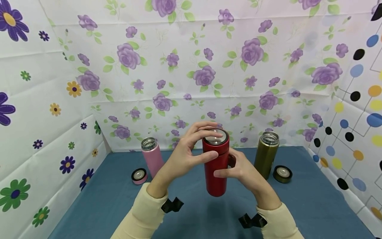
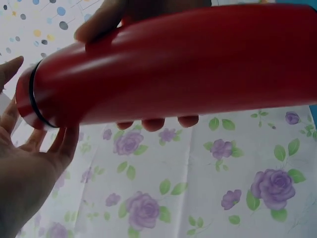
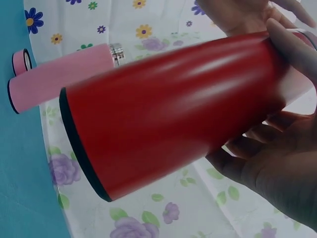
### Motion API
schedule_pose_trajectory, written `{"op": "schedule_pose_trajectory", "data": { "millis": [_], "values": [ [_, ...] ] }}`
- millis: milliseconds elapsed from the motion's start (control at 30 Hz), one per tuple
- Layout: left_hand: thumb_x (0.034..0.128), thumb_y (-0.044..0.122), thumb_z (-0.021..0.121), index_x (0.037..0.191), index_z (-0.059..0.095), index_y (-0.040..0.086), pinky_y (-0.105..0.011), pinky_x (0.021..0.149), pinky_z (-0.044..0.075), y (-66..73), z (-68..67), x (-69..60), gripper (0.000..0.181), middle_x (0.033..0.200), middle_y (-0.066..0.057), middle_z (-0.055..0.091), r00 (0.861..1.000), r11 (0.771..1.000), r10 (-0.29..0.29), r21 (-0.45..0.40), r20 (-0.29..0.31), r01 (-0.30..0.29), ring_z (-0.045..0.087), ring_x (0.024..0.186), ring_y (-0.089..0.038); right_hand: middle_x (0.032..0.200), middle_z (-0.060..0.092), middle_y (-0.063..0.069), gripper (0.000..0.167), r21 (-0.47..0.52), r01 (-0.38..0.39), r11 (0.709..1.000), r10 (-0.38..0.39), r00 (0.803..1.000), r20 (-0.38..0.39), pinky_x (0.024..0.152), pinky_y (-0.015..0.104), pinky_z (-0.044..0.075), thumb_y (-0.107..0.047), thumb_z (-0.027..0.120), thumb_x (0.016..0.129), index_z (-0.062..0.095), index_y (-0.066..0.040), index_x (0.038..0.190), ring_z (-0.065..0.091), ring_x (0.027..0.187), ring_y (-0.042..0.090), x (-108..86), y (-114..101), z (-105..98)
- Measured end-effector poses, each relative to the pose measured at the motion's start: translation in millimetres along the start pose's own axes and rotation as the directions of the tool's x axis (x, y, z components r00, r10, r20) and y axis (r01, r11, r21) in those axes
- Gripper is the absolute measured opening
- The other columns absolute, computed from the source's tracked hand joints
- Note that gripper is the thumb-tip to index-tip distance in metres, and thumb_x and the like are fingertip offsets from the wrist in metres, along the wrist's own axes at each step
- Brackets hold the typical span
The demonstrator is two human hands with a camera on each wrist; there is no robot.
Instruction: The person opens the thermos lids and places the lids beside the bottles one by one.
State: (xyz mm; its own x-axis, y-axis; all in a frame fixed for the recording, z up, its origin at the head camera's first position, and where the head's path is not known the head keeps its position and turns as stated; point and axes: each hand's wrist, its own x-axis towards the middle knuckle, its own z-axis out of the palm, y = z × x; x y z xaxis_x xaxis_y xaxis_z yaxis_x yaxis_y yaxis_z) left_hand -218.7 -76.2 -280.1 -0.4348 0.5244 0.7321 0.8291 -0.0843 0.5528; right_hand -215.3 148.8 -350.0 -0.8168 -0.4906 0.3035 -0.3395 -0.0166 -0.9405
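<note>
A red thermos is held upright above the table, its lid on top. My right hand grips the body from the right, thumb across the front and fingers behind. At the top, my left hand has its fingers curled over and round the lid, the thumb near its side. In the left wrist view, a dark ring lies between lid and body, and the left fingers reach behind the lid. The dark base of the thermos shows in the right wrist view.
On the blue table, a pink thermos stands uncapped at the left, its lid beside it. An olive-green thermos stands uncapped at the right, with its lid next to it. Flowered and dotted sheets enclose the table.
</note>
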Motion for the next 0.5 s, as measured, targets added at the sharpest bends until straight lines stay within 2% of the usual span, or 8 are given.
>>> {"op": "schedule_pose_trajectory", "data": {
  "millis": [100, 200, 300, 500],
  "values": [
    [0.1045, 0.032, 0.066, 0.137, 0.062, 0.001, -0.049, 0.115, 0.043, -0.1, -1.7, 0.1, 0.045, 0.156, -0.013, 0.045, 0.999, 0.998, -0.010, -0.064, 0.047, 0.013, 0.038, 0.147, -0.031, 0.135, 0.063, 0.014, 0.059, 0.018, 0.006, 1.000, -0.006, 1.000, 0.030, 0.094, 0.051, 0.057, -0.019, 0.075, 0.092, 0.053, -0.009, 0.146, 0.060, 0.120, 0.039, -1.0, -0.5, -2.2],
    [0.1053, 0.025, 0.065, 0.136, 0.063, -0.001, -0.050, 0.113, 0.046, -0.6, -1.6, 0.9, 0.040, 0.153, -0.014, 0.049, 0.998, 0.995, 0.003, -0.097, 0.056, 0.003, 0.043, 0.144, -0.033, 0.135, 0.063, 0.015, 0.059, 0.023, 0.010, 1.000, -0.011, 0.999, 0.050, 0.094, 0.050, 0.057, -0.019, 0.074, 0.092, 0.053, -0.008, 0.146, 0.060, 0.120, 0.039, -1.3, -0.2, -3.6],
    [0.1041, 0.021, 0.067, 0.132, 0.066, -0.001, -0.049, 0.111, 0.047, -0.2, -0.7, 1.2, 0.035, 0.149, -0.015, 0.054, 0.999, 0.996, 0.013, -0.084, 0.031, -0.010, 0.048, 0.140, -0.032, 0.134, 0.064, 0.015, 0.059, 0.024, 0.013, 1.000, -0.014, 0.998, 0.053, 0.094, 0.051, 0.058, -0.019, 0.074, 0.092, 0.053, -0.008, 0.145, 0.061, 0.120, 0.039, -1.0, 0.3, -3.7],
    [0.0977, 0.017, 0.076, 0.124, 0.073, 0.002, -0.048, 0.106, 0.051, 3.5, 2.6, 1.3, 0.031, 0.142, -0.011, 0.060, 0.998, 1.000, 0.006, -0.017, -0.057, -0.007, 0.053, 0.134, -0.029, 0.134, 0.064, 0.014, 0.060, 0.010, 0.020, 1.000, -0.020, 0.999, 0.030, 0.093, 0.051, 0.058, -0.019, 0.075, 0.092, 0.053, -0.010, 0.147, 0.060, 0.119, 0.040, -0.5, 0.7, -1.6]
  ]
}}
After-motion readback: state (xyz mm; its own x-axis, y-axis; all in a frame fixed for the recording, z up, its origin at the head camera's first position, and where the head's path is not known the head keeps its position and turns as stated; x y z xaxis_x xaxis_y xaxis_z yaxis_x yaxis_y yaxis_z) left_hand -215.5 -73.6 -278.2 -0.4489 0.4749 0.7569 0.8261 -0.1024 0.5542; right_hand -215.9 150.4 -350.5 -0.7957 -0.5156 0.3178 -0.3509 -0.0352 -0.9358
